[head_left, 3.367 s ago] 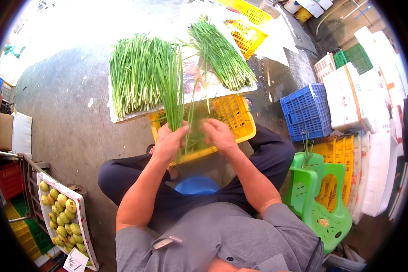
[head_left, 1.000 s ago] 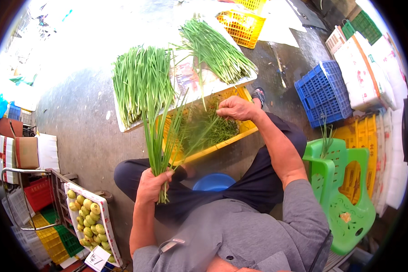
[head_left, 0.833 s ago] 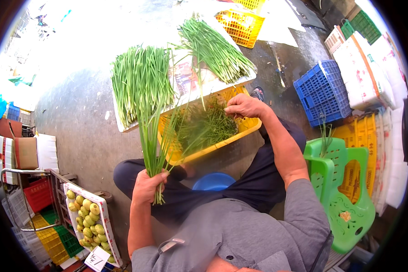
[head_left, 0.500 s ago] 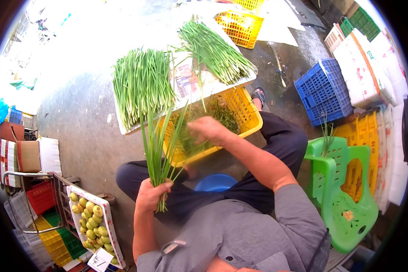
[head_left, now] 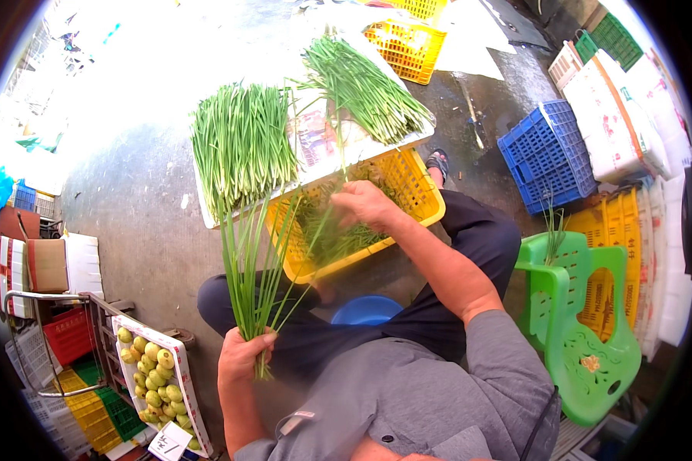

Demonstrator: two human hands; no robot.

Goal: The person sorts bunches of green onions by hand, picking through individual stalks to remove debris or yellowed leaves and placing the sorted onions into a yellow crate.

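My left hand (head_left: 242,355) is closed round the lower ends of a loose bunch of garlic chives (head_left: 247,296), whose long green blades fan upward over my knee. Above a yellow crate (head_left: 432,201), my right hand (head_left: 361,205) has its fingers curled together; whatever they hold is too blurred to make out. Green and brownish plant scraps (head_left: 342,234) lie inside that crate. A white foam board (head_left: 315,178) rests across the crate's far side. On it are two neat piles, one of chives (head_left: 242,146) at the left and another of chives (head_left: 369,96) at the right.
A blue basin (head_left: 365,309) sits between my legs. At my right stands a green plastic chair (head_left: 553,288), with a blue crate (head_left: 550,157) beyond it. A tray of yellow-green fruit (head_left: 155,376) and a metal trolley (head_left: 92,307) are at the left. Another yellow crate (head_left: 407,50) stands farther back.
My left hand has moved down and left with the chives, which are spread more loosely. My right hand has shifted slightly up and to the right over the crate.
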